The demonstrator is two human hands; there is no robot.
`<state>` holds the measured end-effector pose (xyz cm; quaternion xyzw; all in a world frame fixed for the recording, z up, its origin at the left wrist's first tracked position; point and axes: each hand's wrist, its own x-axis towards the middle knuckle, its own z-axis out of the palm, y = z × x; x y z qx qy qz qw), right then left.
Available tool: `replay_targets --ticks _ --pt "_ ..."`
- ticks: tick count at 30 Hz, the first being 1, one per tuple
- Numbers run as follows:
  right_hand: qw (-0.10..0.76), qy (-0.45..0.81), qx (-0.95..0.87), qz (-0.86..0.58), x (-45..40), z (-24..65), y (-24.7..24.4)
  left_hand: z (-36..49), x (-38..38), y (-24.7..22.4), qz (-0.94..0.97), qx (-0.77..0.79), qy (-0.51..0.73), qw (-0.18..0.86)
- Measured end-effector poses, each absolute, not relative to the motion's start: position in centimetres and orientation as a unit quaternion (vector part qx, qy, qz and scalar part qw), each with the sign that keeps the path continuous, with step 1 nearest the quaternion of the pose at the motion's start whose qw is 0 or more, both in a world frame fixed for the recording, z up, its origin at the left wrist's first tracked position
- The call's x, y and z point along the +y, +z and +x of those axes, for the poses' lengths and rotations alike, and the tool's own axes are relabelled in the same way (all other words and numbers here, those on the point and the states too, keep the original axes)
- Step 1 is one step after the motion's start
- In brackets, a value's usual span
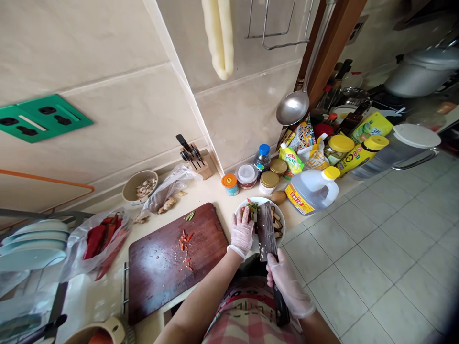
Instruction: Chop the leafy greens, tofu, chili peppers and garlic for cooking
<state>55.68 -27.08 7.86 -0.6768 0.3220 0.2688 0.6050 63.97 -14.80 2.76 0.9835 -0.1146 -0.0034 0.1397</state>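
Note:
My right hand [287,282], in a clear plastic glove, grips the black handle of a cleaver [266,229]. The broad wet blade lies over a white plate [254,245], with small bits stuck to it. My gloved left hand [243,233] reaches over the plate's left side, fingers stretched out at chopped green and red peppers [252,208]. Dark-edged pale slices [277,223] show on the plate right of the blade. To the left is a brown cutting board [161,267], bearing red pepper scraps [185,241] and a few green pieces [190,216].
Jars [268,182] and a large plastic jug [310,190] stand behind and right of the plate. A knife block [201,167], a garlic basket [129,188] and bagged red peppers [103,236] line the back and left. A ladle [293,107] hangs above.

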Motion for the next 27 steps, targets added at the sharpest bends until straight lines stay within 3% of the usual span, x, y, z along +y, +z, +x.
replay_targets --ticks 16,27 --pt "0.636 0.251 0.340 -0.645 -30.0 56.5 12.8 62.9 -12.6 5.8 0.968 -0.127 -0.051 0.211" --pt "0.627 0.280 0.275 -0.673 -29.1 56.9 12.8 58.7 -4.2 4.4 0.903 0.065 0.175 0.387"
